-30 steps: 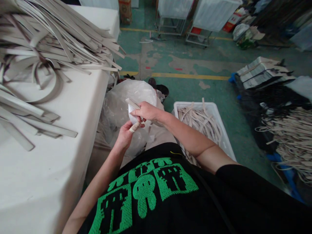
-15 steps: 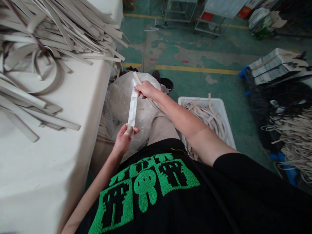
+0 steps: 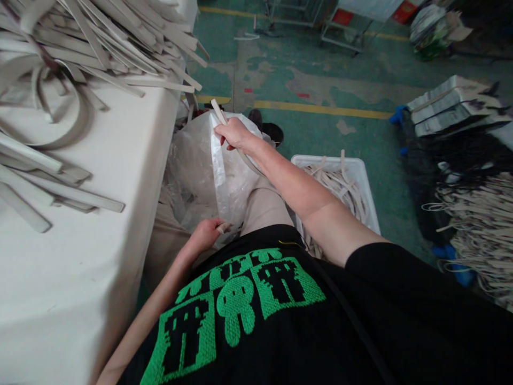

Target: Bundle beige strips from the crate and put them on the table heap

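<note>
My right hand (image 3: 233, 133) is closed around a narrow beige strip (image 3: 218, 111). One end sticks up past the fingers, and the rest runs down under my forearm. From the same hand a shiny white film strip (image 3: 218, 166) hangs in a slight curve toward my lap. Close to its lower end is my left hand (image 3: 206, 233), fingers curled in. A beige covering shows at its thumb; whether the fingers still grip the film cannot be made out. Behind both hands a clear plastic bag (image 3: 188, 160) bulges beside my knee.
Along my left runs a white-covered table (image 3: 80, 256) bearing a heap of beige strips (image 3: 120, 37) and a coiled band (image 3: 76, 125). At my right a white bin (image 3: 366, 176) contains more strips. Farther right lie bundled cords (image 3: 476, 230) and stacked packs (image 3: 444, 104). Wheeled racks (image 3: 344, 40) stand beyond.
My left hand has moved down toward my waist, and its fingers have curled in. The film went from taut to slightly curved. My right hand has shifted slightly up and left.
</note>
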`<state>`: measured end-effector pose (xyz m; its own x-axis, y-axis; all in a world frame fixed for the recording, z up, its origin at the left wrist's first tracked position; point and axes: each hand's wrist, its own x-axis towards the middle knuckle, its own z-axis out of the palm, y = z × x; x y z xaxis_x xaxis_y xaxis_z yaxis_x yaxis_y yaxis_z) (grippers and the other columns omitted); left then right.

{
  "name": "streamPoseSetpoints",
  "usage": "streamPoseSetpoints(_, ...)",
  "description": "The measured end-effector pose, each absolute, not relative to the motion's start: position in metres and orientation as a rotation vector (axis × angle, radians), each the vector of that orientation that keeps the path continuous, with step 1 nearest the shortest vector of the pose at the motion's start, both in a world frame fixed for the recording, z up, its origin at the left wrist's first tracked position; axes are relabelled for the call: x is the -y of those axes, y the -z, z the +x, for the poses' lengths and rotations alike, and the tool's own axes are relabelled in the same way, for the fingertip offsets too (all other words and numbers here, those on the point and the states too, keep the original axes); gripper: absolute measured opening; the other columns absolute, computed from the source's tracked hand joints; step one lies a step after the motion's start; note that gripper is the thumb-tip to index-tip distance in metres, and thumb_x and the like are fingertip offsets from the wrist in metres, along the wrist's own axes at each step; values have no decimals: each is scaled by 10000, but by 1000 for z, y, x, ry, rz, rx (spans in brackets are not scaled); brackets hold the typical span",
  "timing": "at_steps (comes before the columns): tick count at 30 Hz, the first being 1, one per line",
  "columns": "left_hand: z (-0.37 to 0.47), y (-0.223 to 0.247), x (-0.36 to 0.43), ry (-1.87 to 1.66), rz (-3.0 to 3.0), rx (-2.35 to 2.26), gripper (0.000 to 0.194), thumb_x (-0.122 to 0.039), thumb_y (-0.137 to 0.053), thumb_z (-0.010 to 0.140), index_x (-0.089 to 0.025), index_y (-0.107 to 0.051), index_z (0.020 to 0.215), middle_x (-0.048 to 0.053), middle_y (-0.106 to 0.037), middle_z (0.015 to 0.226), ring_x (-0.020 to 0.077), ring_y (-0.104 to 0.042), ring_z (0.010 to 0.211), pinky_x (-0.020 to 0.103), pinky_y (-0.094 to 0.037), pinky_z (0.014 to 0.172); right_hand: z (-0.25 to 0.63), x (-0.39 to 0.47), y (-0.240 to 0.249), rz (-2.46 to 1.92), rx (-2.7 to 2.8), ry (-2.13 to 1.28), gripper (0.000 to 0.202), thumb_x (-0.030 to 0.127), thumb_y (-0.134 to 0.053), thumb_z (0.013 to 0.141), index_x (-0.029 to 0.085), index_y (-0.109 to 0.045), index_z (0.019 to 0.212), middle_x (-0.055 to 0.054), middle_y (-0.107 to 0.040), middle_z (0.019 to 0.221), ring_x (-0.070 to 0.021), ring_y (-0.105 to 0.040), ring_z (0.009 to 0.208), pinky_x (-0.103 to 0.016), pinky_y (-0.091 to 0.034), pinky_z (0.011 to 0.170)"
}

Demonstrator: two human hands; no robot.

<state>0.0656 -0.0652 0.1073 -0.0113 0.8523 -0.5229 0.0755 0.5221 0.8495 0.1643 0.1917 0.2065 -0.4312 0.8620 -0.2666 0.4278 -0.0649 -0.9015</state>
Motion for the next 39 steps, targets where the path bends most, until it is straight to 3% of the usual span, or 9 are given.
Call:
streamPoseSetpoints(6, 69, -111, 60, -912, 418, -1274, 286, -343, -908, 605, -132, -750, 717, 95, -747, 703, 210, -688, 662, 325, -552, 720, 163, -187, -192, -1417, 1728, -1551, 152, 252, -541, 945, 120, -584, 883, 0, -566, 613, -91, -521, 557, -129, -426, 457)
streamPoseSetpoints(9, 67, -116, 51, -1092, 107, -1196, 298, -332, -913, 634, -139, -714, 744, 53, -718, 670, 152, -668, 607, 285, -560, 686, 179, -173, -177, -1481, 1745, -1699, 214, 269, -571, 957, 123, -579, 801, -4, -592, 594, -74, -491, 508, -131, -398, 425)
streamPoseSetpoints(14, 62, -121, 36, -1292, -176, -1140, 228, -334, -795, 807, -180, -642, 737, -19, -682, 687, 92, -654, 618, 220, -536, 674, 217, -123, -148, -1476, 1862, -2050, 265, 245, -668, 891, 124, -582, 671, 14, -584, 565, -43, -428, 452, -140, -390, 412)
streamPoseSetpoints(18, 65, -117, 28, -1353, -186, -1128, 253, -371, -791, 810, -186, -638, 730, -18, -687, 717, 95, -660, 656, 210, -518, 661, 231, -71, -140, -1267, 1852, -2341, 295, 369, -788, 769, 160, -593, 693, 29, -596, 590, -67, -505, 531, -142, -432, 446)
streamPoseSetpoints(31, 71, -120, 28, -1357, -145, -1126, 248, -421, -815, 771, -215, -679, 788, -16, -705, 785, 113, -658, 706, 231, -524, 669, 216, -22, -130, -1196, 1919, -2430, 221, 348, -717, 837, 150, -631, 786, 42, -612, 598, -61, -545, 519, -143, -468, 460)
streamPoseSetpoints(39, 76, -114, 32, -1321, 0, -1145, 368, -514, -839, 701, -197, -679, 795, -5, -694, 779, 125, -649, 683, 248, -522, 658, 216, -23, -131, -1233, 1790, -2506, 215, 322, -729, 846, 156, -608, 783, 57, -588, 573, -60, -551, 532, -130, -463, 459)
